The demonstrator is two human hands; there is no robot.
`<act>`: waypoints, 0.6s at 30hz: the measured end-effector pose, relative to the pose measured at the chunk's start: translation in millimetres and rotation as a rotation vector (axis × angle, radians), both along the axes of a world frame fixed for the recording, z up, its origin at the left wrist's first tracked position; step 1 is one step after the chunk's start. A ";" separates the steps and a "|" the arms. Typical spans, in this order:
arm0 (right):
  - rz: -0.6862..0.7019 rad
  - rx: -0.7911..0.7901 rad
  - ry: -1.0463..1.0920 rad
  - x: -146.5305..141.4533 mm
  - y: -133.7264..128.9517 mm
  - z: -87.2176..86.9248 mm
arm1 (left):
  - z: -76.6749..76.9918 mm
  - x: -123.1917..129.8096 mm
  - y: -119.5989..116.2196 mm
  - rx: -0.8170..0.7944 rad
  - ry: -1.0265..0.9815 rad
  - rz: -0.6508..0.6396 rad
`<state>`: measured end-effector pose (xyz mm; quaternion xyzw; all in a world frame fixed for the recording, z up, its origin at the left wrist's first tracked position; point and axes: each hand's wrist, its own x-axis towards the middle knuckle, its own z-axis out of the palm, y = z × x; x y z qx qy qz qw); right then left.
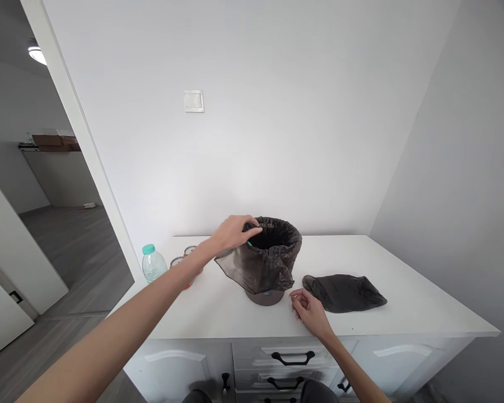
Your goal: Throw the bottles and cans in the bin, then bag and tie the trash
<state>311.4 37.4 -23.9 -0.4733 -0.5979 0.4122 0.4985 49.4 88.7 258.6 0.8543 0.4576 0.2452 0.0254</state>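
A small trash bin stands on the white countertop, lined with a dark, thin trash bag. The bag is folded over the rim and hangs down outside, so only the bin's lower part shows. My left hand is at the left of the opening, thumb and forefinger closed on the bag's edge. A speck of teal shows just under that thumb; what it belongs to I cannot make out. Beside the bin's base, my right hand hovers with curled fingers and nothing visible in them. Right of it lies a second dark bag, flat.
A clear bottle with a teal cap and drink cans, partly behind my left forearm, stand at the counter's left end. Below are drawers with black handles. A wall with a light switch rises behind; a doorway opens at left.
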 end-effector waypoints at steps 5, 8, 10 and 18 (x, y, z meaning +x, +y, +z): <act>0.009 -0.002 -0.017 1.5 0.2 -2.7 | 2.1 -100.1 -23.8 0.340 0.007 0.370; 0.016 -0.011 -0.032 2.1 -0.1 -4.9 | -11.0 -173.0 -35.8 0.403 0.170 0.650; 0.020 -0.016 -0.039 2.1 -0.2 -6.3 | -24.2 -210.1 -44.0 0.303 0.239 0.757; 0.003 -0.013 -0.045 1.0 1.1 -8.0 | -54.7 -235.7 -83.2 -0.147 0.033 0.665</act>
